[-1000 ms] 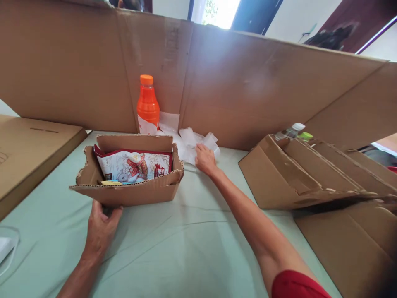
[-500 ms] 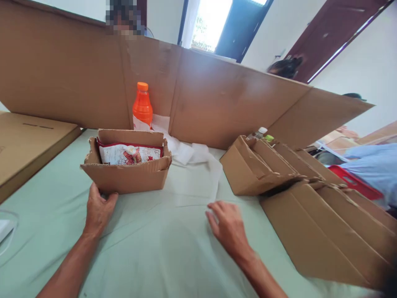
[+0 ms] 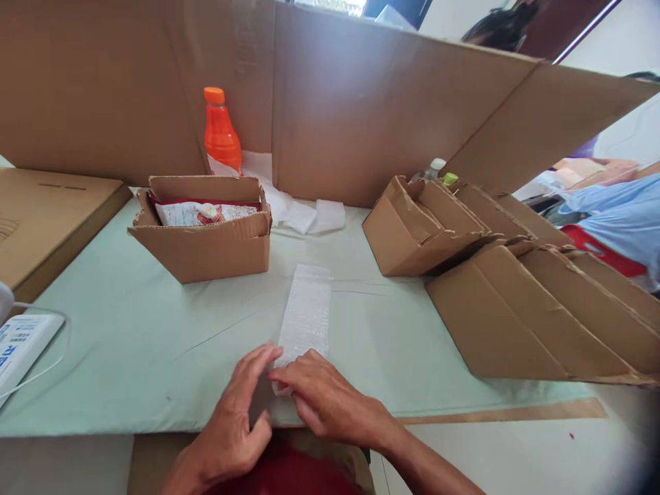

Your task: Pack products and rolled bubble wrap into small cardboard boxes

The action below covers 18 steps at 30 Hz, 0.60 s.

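Lengthwise, a narrow, translucent white strip of crinkled plastic [image 3: 306, 309] runs from just past 12 o'clock to nearly 7, its near end by the edge of a smooth, pale green tablecloth [image 3: 392, 344]. The right hand [image 3: 330, 402] curls its fingers over that near end; whether thumb and fingers clamp it, I cannot tell. The left hand [image 3: 234, 419], at the strip's 7 o'clock, has its thumb well apart from its fingers, which reach the near left edge; contact there is unclear.

From the strip, at 10 o'clock, stands a brown, ragged-rimmed cardboard box [image 3: 227, 251], holding a white printed packet with a dark red edge [image 3: 201, 214]. Beyond it, toward 11, rises an orange, waisted bottle [image 3: 223, 137]. Soft, folded white sheeting [image 3: 330, 216] lies at 12. Toward 2 sits a brown, divided carton [image 3: 392, 237], with a white cap [image 3: 438, 163] and a lime-green cap [image 3: 450, 179] showing behind its flaps.
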{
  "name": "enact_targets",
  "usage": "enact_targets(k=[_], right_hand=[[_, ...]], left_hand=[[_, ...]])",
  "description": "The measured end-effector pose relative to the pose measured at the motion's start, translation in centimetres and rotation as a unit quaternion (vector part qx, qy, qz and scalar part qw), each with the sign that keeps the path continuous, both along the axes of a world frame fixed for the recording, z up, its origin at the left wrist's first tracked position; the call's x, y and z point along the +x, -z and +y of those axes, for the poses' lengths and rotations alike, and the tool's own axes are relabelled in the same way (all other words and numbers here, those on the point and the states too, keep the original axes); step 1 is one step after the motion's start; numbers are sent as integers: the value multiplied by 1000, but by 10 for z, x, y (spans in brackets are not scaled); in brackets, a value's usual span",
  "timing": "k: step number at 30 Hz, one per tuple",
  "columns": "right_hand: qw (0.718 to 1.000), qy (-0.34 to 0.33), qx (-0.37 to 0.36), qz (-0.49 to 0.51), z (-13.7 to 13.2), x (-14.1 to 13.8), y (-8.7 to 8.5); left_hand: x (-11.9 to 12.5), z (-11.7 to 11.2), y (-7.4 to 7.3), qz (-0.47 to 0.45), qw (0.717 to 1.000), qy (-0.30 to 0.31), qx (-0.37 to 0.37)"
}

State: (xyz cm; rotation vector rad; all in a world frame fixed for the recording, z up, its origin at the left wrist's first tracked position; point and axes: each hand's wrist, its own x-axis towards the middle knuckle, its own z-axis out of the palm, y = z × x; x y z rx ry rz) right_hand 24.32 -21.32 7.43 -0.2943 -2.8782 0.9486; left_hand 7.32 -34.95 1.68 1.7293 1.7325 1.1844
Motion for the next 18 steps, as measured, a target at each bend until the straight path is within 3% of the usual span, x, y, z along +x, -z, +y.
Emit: enact_targets(k=[2,4,8,10,14,18], right_hand=[[997,36,-63,31,0,8,5],[987,119,-68,86,1,17,10],[916,314,73,239,-1,38,17],[905,308,133,262,-4,46,19],[953,211,156,152,-11,46,35],[961,193,170,97,-9,35,55]], left_hand=[[11,4,5,-27,999,24,-25],[16,15,6,-50,996,-1,-69],[19,43,1,-64,981,-88,-160],[19,55,0,-48,979,-108,-164],[22,66,6,8,980,-133,-149],[19,56,7,73,989,-124,-29]])
